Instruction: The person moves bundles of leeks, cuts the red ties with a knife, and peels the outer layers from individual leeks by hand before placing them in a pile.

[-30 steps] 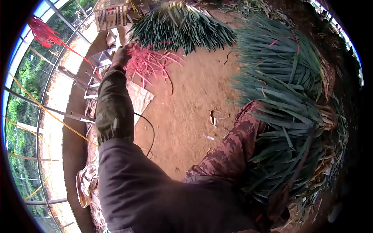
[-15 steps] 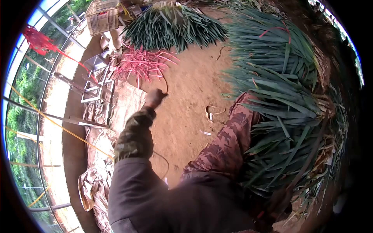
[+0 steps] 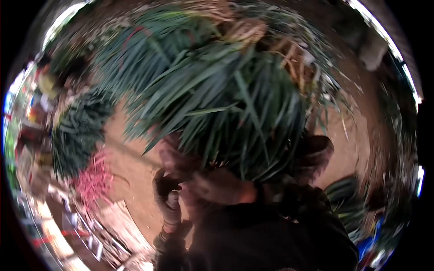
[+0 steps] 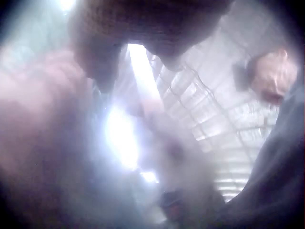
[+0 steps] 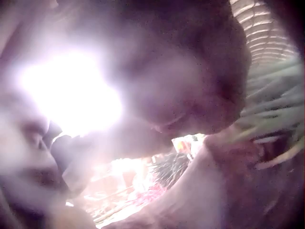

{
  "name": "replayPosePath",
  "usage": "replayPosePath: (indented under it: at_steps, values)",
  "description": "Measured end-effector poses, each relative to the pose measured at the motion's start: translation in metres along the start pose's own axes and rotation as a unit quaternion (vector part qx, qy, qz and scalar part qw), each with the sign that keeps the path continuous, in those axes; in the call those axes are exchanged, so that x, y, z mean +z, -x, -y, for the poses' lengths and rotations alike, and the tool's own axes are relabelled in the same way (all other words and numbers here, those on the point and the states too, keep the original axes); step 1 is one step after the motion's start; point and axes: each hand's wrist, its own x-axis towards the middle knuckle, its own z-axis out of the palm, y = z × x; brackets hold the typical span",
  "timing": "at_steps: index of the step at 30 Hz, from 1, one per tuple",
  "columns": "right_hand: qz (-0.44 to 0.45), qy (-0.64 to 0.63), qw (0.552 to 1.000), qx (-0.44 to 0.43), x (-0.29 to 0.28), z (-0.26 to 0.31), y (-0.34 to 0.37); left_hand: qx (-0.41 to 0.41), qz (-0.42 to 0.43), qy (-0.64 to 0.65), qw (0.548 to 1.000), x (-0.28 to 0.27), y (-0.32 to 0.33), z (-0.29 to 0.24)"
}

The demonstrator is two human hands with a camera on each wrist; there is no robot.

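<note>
Green onions (image 3: pixel 226 99) lie in a thick mass just beyond the person's left hand (image 3: pixel 167 198) and right hand (image 3: pixel 219 185), leaf tips pointing back toward the fingers. The left looks bent, thumb showing, with the right close beside it; both are dim and blurred, and from here I can't tell whether either holds anything. Right past the hands, the trousers (image 3: pixel 174 156) disappear under the leaves. I'd expect the mass to be weighty as a whole, yet floppy and easily creased at the tips, perhaps slick if damp; the surer hold would be near the dry, tan bases (image 3: pixel 246 32), at the end farthest from the hands. Beyond and left of the grip rests another bundle (image 3: pixel 158 54); out to the left, pink strips (image 3: pixel 95 178) spread on the ground, with a darker onion heap (image 3: pixel 81 131) behind them.
</note>
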Motion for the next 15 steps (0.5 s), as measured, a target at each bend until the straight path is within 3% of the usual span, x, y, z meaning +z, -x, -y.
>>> replayPosePath:
  at_steps: [1,3,5,7,9,10,12,14,15]
  values:
    - [0.057,0.019,0.998,0.015,0.009,0.009,-0.006,-0.044,-0.066,0.009,0.997,0.001,0.002,0.009]
    - [-0.077,0.123,0.984,-0.104,0.069,-0.008,-0.008,-0.091,-0.159,0.003,0.983,-0.005,0.006,0.027]
    - [-0.072,0.131,0.978,-0.145,0.067,-0.014,-0.004,-0.124,-0.223,0.040,0.966,-0.024,0.007,0.035]
    - [0.056,0.025,0.993,-0.105,0.020,-0.006,0.008,-0.133,-0.258,0.058,0.955,-0.056,0.006,0.038]
    - [-0.162,0.022,0.977,-0.135,0.005,-0.031,0.020,-0.123,-0.264,0.024,0.956,-0.117,0.001,0.064]
    - [-0.266,0.020,0.952,-0.150,-0.006,-0.044,0.029,-0.176,-0.249,0.022,0.952,-0.155,-0.001,0.077]
    - [-0.276,-0.009,0.960,-0.038,-0.064,-0.075,0.050,-0.272,-0.251,-0.024,0.929,-0.215,-0.001,0.105]
    - [-0.246,-0.082,0.941,0.216,-0.121,-0.094,0.081,-0.340,-0.346,-0.151,0.861,-0.261,-0.007,0.120]
    - [-0.287,-0.070,0.918,0.265,-0.138,-0.117,0.095,-0.267,-0.444,-0.155,0.841,-0.255,-0.022,0.117]
